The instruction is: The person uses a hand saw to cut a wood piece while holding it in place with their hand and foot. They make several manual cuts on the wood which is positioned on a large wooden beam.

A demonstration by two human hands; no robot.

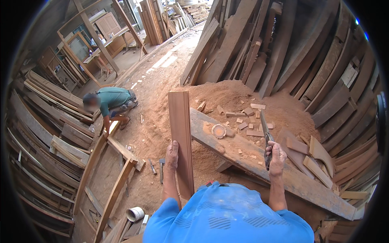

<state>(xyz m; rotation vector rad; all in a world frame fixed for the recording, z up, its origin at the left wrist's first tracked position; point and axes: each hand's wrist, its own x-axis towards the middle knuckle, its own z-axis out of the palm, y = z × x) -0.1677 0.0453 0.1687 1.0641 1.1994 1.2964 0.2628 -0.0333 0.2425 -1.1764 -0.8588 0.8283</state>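
Note:
My left hand [172, 157] is closed on the left edge of a long reddish-brown wooden board [180, 129], which stands upright in front of me with grooves along its right side. In my right hand [276, 157] is a handsaw [264, 126], gripped by its dark handle. Its narrow grey blade points up and away; the teeth cannot be made out. Between my hands a heavy plank [243, 150] runs slantwise under the board and saw. On it sit a round pale piece [219, 131] and sawdust.
Wood offcuts [247, 120] lie on a sawdust heap [231, 95]. Leaning planks [279, 44] rise at the right. A person [115, 101] in a green shirt bends over a wooden frame [109, 194] at the left. A hammer [161, 172], a chisel-like tool [152, 167] and a white bucket [135, 214] are nearby.

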